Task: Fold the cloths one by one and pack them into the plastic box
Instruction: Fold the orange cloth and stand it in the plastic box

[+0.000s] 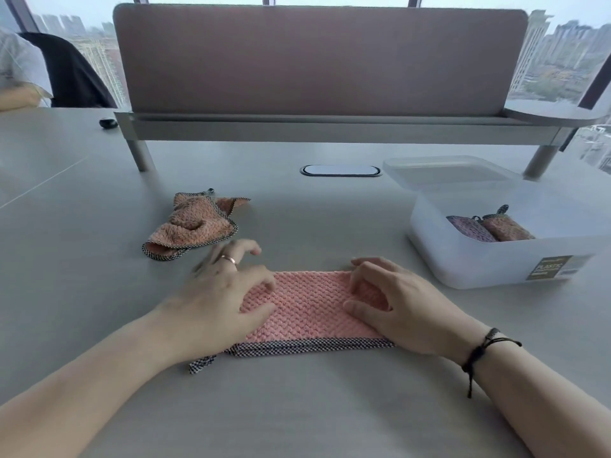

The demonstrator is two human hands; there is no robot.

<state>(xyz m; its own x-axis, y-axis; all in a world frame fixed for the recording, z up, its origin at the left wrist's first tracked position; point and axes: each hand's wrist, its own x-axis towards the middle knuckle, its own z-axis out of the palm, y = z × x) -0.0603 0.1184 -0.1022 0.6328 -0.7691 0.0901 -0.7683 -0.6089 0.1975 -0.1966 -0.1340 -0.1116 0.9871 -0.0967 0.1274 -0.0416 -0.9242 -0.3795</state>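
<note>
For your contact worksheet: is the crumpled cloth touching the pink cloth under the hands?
Apart. The head view shows bare table between the crumpled cloth and the pink cloth.

Bare table [330, 226] between crumpled cloth [193, 224] at left and plastic box [489, 259] at right, divider screen [317, 61] behind

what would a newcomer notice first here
Front and centre, both hands, left hand and right hand, rest on a folded pink cloth on the grey table. A crumpled orange cloth lies beyond to the left; the plastic box on the right holds two folded cloths.
</note>
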